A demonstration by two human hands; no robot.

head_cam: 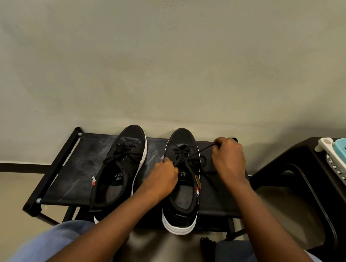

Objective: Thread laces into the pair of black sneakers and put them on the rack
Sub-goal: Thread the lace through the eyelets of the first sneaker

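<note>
Two black sneakers stand side by side on the rack (76,163). The left hand (163,177) pinches the lace (195,154) over the right sneaker (182,195); the right hand (228,159) pulls its other end taut. The left sneaker (117,167) is laced.

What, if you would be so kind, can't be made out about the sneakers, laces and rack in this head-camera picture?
- Right sneaker: the left hand covers its upper eyelets, so how far the lace is threaded is hidden.
- Lace ends: buried inside the left hand and the right hand.
- Left sneaker: its heel is behind the left forearm.
- Rack: lower shelves are hidden beneath the top shelf.
- Tongue lettering: too small to read.
</note>
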